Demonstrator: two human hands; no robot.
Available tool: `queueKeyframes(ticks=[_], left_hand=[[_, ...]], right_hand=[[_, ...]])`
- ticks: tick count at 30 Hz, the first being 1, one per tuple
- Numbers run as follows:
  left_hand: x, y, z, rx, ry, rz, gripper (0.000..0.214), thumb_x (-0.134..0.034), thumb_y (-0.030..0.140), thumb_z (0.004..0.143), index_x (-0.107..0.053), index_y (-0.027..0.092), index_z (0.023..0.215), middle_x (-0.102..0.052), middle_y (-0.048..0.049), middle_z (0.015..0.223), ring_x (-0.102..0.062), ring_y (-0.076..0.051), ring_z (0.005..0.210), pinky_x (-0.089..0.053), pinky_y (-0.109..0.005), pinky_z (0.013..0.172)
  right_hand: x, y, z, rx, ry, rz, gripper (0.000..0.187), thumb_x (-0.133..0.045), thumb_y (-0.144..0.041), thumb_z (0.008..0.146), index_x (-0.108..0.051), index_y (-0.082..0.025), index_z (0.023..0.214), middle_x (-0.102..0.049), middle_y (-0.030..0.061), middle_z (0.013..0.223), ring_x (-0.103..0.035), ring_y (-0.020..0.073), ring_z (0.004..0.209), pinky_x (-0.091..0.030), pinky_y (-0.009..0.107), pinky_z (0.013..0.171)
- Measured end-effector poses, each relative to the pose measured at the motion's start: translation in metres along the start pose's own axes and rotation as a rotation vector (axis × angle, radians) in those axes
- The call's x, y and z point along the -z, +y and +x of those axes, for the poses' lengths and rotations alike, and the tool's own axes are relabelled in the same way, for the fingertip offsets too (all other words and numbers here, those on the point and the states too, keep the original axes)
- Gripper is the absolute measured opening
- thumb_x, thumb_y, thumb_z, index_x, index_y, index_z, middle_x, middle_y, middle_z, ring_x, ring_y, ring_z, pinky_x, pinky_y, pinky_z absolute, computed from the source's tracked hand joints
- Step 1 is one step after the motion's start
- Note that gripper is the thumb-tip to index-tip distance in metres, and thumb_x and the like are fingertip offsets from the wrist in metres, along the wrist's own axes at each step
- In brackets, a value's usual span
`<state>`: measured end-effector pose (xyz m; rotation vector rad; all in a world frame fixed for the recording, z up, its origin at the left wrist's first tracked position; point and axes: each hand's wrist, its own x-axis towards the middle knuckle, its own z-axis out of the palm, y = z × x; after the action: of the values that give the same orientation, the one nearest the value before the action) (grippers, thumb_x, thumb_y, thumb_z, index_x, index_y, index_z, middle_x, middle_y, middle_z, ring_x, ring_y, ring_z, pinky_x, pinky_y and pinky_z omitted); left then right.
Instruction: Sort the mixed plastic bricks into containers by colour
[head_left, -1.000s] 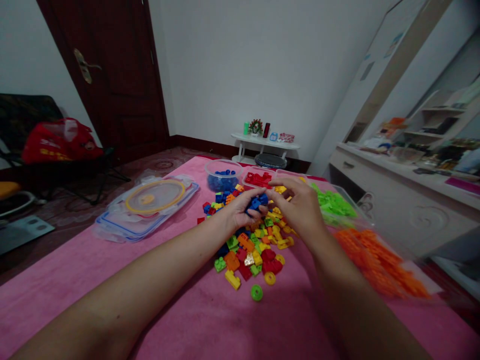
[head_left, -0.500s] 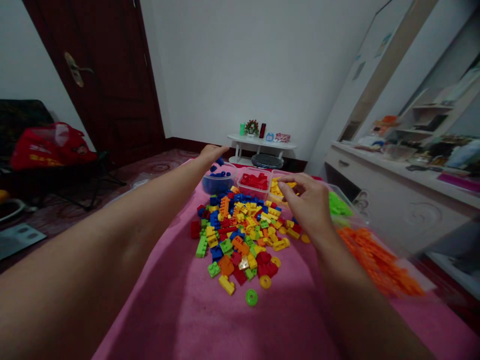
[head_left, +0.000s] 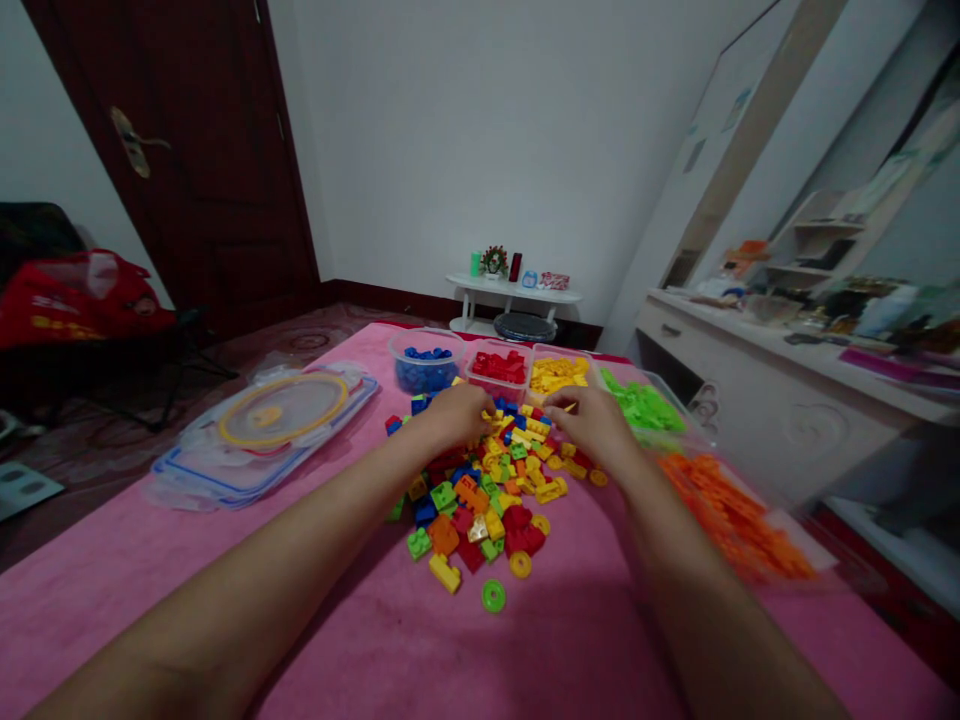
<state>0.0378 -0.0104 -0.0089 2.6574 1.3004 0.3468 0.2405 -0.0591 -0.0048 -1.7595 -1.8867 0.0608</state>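
Note:
A heap of mixed toy building bricks (head_left: pixel 469 495) in red, yellow, blue, green and orange lies on a pink cloth (head_left: pixel 420 660). My left hand (head_left: pixel 461 412) is over the heap's far side, its fingers pointing down and hidden among the bricks. At the heap's right edge is my right hand (head_left: pixel 592 418), fingers curled towards the thumb; what they hold, if anything, is too small to make out. Behind the heap stand a round tub of blue bricks (head_left: pixel 426 372), a box of red bricks (head_left: pixel 499 368) and a box of yellow bricks (head_left: pixel 559 374).
To the right are a box of green bricks (head_left: pixel 643 402) and a box of orange bricks (head_left: pixel 739 515). Stacked lids (head_left: pixel 281 420) lie on the cloth at left. A green ring-shaped piece (head_left: pixel 493 596) sits nearest me. Beyond are a white side table (head_left: pixel 514 288) and a dresser (head_left: pixel 787 370).
My left hand has come down from above the blue tub, where blue bricks were dropping, into the heap. My right hand has lowered from beside the yellow box to the heap's edge.

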Motion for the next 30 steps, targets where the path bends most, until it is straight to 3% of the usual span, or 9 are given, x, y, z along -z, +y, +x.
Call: queueKeyframes(ticks=[4,9,13,17,20,24,28,30], left_hand=[[-0.01,-0.007,-0.006,0.034,0.0,0.028,0.027,-0.056,0.02,0.072,-0.073,0.026,0.093,-0.071,-0.0072,0.091,-0.064,-0.022,0.084,-0.044,-0.026,0.071],[-0.013,-0.015,-0.002,0.015,0.075,-0.04,0.028,-0.055,0.017,0.071,-0.074,0.019,0.092,-0.072,-0.0086,0.089,-0.064,-0.021,0.082,-0.044,-0.026,0.07],[-0.006,-0.027,0.005,0.012,0.154,-0.281,0.028,-0.051,0.019,0.075,-0.073,0.014,0.092,-0.07,-0.005,0.079,-0.061,-0.014,0.068,-0.044,-0.021,0.064],[0.006,-0.04,0.004,0.018,0.089,-0.458,0.029,-0.051,0.028,0.077,-0.073,0.014,0.089,-0.067,-0.0014,0.071,-0.056,-0.011,0.059,-0.04,-0.018,0.054],[0.014,-0.038,-0.004,0.017,-0.043,-0.339,0.023,-0.06,0.025,0.068,-0.074,0.016,0.083,-0.068,-0.0017,0.069,-0.056,-0.012,0.061,-0.039,-0.018,0.054],[0.014,-0.021,-0.014,0.031,-0.126,-0.09,0.029,-0.068,0.025,0.06,-0.075,0.023,0.087,-0.07,-0.0034,0.076,-0.059,-0.017,0.065,-0.039,-0.022,0.056],[0.004,-0.011,-0.016,0.047,-0.096,0.112,0.03,-0.067,0.026,0.059,-0.075,0.024,0.087,-0.07,-0.0082,0.084,-0.063,-0.023,0.074,-0.042,-0.027,0.061],[0.0,-0.012,-0.014,0.052,-0.067,0.122,0.026,-0.067,0.026,0.059,-0.075,0.022,0.083,-0.069,-0.0091,0.081,-0.062,-0.024,0.074,-0.042,-0.027,0.062]], right_hand=[[-0.026,-0.017,-0.009,0.095,-0.098,-0.073,0.029,-0.056,-0.014,0.074,-0.072,-0.026,0.094,-0.071,0.0032,0.094,-0.064,0.0198,0.085,-0.045,0.028,0.071],[-0.036,-0.024,-0.018,0.141,-0.198,-0.221,0.045,-0.056,-0.009,0.07,-0.069,-0.031,0.107,-0.067,0.0058,0.108,-0.06,0.0247,0.097,-0.043,0.031,0.076],[-0.032,-0.022,-0.017,0.112,-0.193,-0.21,0.046,-0.056,-0.011,0.069,-0.068,-0.03,0.109,-0.068,0.0045,0.092,-0.061,0.0209,0.083,-0.041,0.027,0.066],[-0.014,-0.018,-0.01,0.041,-0.123,-0.132,0.025,-0.06,-0.018,0.066,-0.072,-0.025,0.087,-0.064,0.0003,0.068,-0.055,0.014,0.061,-0.034,0.022,0.052],[0.007,-0.016,-0.009,0.06,-0.216,-0.099,0.009,-0.067,-0.02,0.059,-0.069,-0.022,0.067,-0.057,-0.0027,0.056,-0.049,0.0106,0.05,-0.028,0.02,0.044],[0.019,-0.022,-0.019,0.092,-0.459,-0.147,0.02,-0.077,-0.016,0.044,-0.07,-0.025,0.061,-0.055,-0.0042,0.051,-0.045,0.0092,0.044,-0.026,0.02,0.04],[0.008,-0.032,-0.031,0.027,-0.469,-0.362,0.027,-0.077,-0.009,0.037,-0.069,-0.024,0.058,-0.056,-0.0029,0.052,-0.044,0.0103,0.044,-0.026,0.021,0.04],[0.005,-0.033,-0.031,0.029,-0.468,-0.35,0.024,-0.075,-0.007,0.037,-0.066,-0.023,0.052,-0.054,-0.0033,0.049,-0.042,0.0092,0.042,-0.024,0.021,0.039]])
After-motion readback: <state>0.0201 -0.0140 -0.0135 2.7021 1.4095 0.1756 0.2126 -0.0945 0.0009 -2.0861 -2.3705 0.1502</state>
